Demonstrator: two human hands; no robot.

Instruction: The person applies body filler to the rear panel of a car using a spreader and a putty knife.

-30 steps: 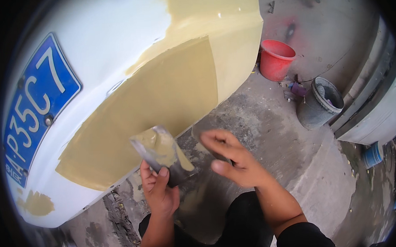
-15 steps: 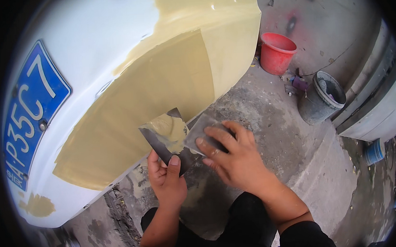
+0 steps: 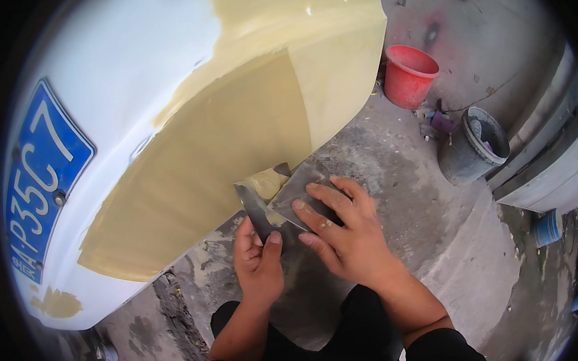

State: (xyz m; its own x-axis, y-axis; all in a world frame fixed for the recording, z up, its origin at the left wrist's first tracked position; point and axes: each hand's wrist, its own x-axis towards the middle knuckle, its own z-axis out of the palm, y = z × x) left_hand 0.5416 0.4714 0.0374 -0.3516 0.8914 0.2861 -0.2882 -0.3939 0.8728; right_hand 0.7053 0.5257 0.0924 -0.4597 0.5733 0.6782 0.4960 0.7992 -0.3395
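- The plate (image 3: 255, 209) is held by its lower end in the left grip (image 3: 259, 265), long axis pointed up and slightly left.
- Putty (image 3: 261, 183) is carried near the plate's upper edge, up-left of the right grip (image 3: 351, 236).
- The scraper (image 3: 288, 202) is clasped there, laid over the plate's right side.
- The left grip is placed nearer the bumper (image 3: 203, 145).

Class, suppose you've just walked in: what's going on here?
A person's left hand holds a flat dark plate bearing tan paste. The right hand holds a second flat plate, overlapping the first in this view. Both are beside a white vehicle body partly covered by a tan coating. A red bucket and a gray bucket stand off to the right.
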